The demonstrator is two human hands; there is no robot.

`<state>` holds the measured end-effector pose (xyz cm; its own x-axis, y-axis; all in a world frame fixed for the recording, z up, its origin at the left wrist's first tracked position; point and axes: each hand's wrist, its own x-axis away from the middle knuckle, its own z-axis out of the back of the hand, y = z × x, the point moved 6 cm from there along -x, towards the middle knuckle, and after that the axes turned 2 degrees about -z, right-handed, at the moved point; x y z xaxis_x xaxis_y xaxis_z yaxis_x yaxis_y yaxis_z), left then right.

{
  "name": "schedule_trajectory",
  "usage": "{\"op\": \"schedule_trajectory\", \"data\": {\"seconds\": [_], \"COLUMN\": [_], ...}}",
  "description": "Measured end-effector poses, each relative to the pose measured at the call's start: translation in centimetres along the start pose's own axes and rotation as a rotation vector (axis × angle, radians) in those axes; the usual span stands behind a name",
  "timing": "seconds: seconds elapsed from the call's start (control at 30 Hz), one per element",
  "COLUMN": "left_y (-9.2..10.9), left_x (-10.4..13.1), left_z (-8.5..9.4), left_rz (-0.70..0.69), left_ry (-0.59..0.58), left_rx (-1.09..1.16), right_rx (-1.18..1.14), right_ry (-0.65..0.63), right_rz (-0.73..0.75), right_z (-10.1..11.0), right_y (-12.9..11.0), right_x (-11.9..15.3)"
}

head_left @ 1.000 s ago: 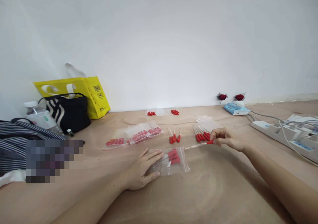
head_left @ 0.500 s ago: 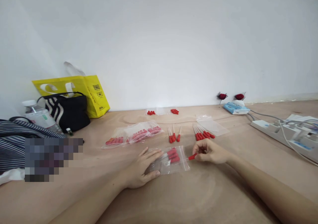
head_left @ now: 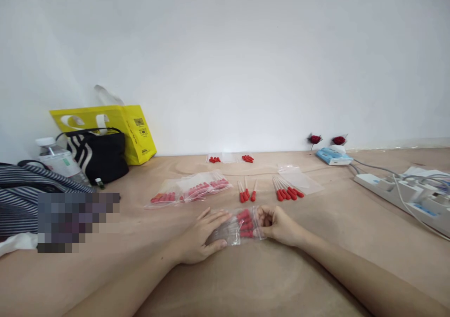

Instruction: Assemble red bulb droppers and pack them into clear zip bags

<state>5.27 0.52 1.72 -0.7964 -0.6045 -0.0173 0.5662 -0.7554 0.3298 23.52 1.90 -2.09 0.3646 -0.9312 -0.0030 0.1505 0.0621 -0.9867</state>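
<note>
My left hand (head_left: 204, 237) lies flat with its fingers spread over the left end of a clear zip bag (head_left: 232, 237). Inside the bag are several droppers with red bulbs (head_left: 245, 218). My right hand (head_left: 276, 225) is closed at the bag's open right end, its thumb and fingers pinched at the bag's mouth, by the lowest red bulb. Behind the hands lie loose red-bulbed droppers in a small group (head_left: 253, 196) and a larger group (head_left: 288, 194). Filled bags (head_left: 193, 190) overlap at the left.
A flat clear bag (head_left: 305, 181) lies behind the larger group. More red pieces (head_left: 248, 158) are near the wall. A yellow bag (head_left: 144, 143), black pouch (head_left: 105, 157) and bottle (head_left: 61, 160) stand left; a tissue pack (head_left: 333, 156) and power strips (head_left: 397, 195) are right.
My right hand has moved left to the bag's mouth, and the red-bulbed dropper it held is now inside the bag, below the others. My left hand has stayed in place.
</note>
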Motion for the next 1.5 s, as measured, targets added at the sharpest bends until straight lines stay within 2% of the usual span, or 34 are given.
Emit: {"op": "schedule_trajectory", "data": {"seconds": [0.07, 0.2, 0.4, 0.5, 0.6, 0.73, 0.9, 1.03, 1.13, 1.23, 1.37, 1.5], "left_y": [0.0, 0.0, 0.0, 0.1, 0.0, 0.1, 0.2, 0.2, 0.2, 0.5, 0.8, 0.7], "left_x": [0.0, 0.0, 0.0, 0.1, 0.1, 0.1, 0.0, 0.1, 0.2, 0.2, 0.1, 0.1], "left_z": [0.0, 0.1, 0.1, 0.0, 0.0, -0.1, -0.2, -0.1, 0.1, 0.1, 0.2, 0.2], "left_rz": [0.000, -0.007, -0.016, -0.014, -0.011, -0.028, -0.049, -0.053, -0.049, -0.070, -0.083, -0.079], "left_ry": [0.001, 0.007, 0.007, -0.014, -0.032, -0.061, -0.096, -0.084, -0.039, -0.051, -0.057, -0.042], "left_rx": [0.000, 0.005, 0.027, 0.020, 0.002, -0.033, -0.069, -0.053, -0.024, 0.003, 0.024, 0.021], "right_rx": [0.043, 0.165, 0.219, 0.296, 0.356, 0.407, 0.361, 0.276, 0.251, 0.318, 0.446, 0.399], "right_ry": [0.056, -0.048, -0.099, -0.051, -0.005, 0.065, 0.054, 0.070, 0.212, 0.341, 0.302, 0.278], "right_rz": [0.000, 0.011, 0.058, 0.159, 0.189, 0.176, 0.133, 0.020, -0.028, -0.007, 0.001, -0.014], "right_z": [0.4, 0.0, 0.0, 0.2, 0.3, 0.5, 0.5, 1.5, 3.2, 4.3, 3.3, 2.1], "right_y": [0.1, -0.4, -0.8, -1.5, -1.7, -1.5, -1.1, -0.5, -0.6, -1.1, -1.4, -1.0], "right_x": [-0.1, 0.0, 0.2, 0.3, 0.3, 0.2, 0.1, 0.1, 0.2, 0.3, 0.0, -0.2]}}
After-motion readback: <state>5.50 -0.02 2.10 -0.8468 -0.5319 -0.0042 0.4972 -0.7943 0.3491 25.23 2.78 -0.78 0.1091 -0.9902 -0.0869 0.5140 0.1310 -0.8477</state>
